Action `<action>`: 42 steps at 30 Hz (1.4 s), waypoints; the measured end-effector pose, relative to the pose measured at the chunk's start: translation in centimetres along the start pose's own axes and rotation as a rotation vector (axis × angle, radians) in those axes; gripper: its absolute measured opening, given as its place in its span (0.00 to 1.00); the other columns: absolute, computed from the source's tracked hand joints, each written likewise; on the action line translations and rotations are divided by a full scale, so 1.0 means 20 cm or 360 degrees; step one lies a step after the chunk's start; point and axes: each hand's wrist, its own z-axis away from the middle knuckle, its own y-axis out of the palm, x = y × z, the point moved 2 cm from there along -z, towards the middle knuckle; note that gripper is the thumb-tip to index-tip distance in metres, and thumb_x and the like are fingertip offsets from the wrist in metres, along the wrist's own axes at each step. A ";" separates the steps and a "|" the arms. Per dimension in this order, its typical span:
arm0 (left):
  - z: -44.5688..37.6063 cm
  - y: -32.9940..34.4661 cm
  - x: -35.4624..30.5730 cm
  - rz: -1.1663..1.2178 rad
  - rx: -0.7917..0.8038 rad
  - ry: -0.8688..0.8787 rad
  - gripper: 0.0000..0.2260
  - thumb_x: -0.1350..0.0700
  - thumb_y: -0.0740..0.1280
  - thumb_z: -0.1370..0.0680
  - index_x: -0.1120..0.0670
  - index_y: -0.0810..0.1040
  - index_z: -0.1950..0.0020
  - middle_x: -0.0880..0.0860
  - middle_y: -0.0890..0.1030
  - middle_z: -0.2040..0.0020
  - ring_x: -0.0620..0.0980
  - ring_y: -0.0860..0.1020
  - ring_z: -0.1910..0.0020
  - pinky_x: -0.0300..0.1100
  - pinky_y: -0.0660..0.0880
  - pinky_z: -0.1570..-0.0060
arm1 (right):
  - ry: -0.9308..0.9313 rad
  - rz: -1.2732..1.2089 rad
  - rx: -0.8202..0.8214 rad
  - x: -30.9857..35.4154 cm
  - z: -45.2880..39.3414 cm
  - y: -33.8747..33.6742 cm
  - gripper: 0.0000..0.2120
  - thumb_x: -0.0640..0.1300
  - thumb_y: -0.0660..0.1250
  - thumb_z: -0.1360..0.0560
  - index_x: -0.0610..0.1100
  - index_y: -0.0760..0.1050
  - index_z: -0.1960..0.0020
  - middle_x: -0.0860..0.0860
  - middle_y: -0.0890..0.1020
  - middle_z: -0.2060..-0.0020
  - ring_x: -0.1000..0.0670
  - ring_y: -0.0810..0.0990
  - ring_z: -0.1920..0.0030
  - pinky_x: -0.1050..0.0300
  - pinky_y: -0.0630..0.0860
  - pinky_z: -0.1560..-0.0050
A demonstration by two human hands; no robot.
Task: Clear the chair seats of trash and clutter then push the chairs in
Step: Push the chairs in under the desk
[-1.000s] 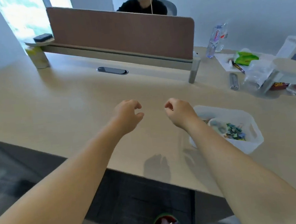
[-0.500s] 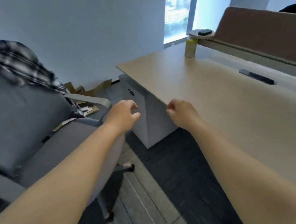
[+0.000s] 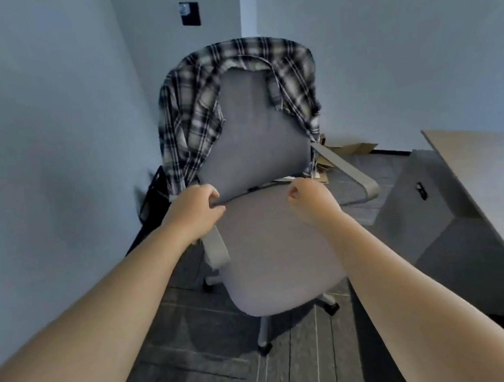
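A grey office chair (image 3: 276,250) faces me in the corner of the room, its seat showing only bare fabric. A black-and-white plaid shirt (image 3: 194,116) is draped over the top and both sides of its backrest. My left hand (image 3: 192,212) hovers with curled fingers over the seat's back left edge, by the left armrest (image 3: 216,251). My right hand (image 3: 310,199) is a loose fist above the seat's back right part. Neither hand holds anything.
The light wooden desk (image 3: 482,165) and its grey drawer cabinet (image 3: 425,214) stand close on the right. Flattened cardboard (image 3: 345,149) lies on the floor behind the chair. A black object (image 3: 150,200) leans at the left wall. Dark floor tiles lie in front.
The view has swung left from the desk top to the chair, which now faces me head-on. Both hands keep the same curled pose and now hang over the seat.
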 end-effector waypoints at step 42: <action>-2.67 -0.78 0.59 0.0114 0.0216 0.0773 0.16 0.57 0.62 0.22 0.59 0.71 0.36 0.58 0.74 0.35 0.55 0.73 0.37 0.45 0.70 0.40 | 0.1039 -0.0531 -0.0708 1.02 -2.40 -0.17 0.21 0.47 0.62 0.38 0.40 0.67 0.47 0.44 0.73 0.55 0.46 0.73 0.55 0.58 0.69 0.61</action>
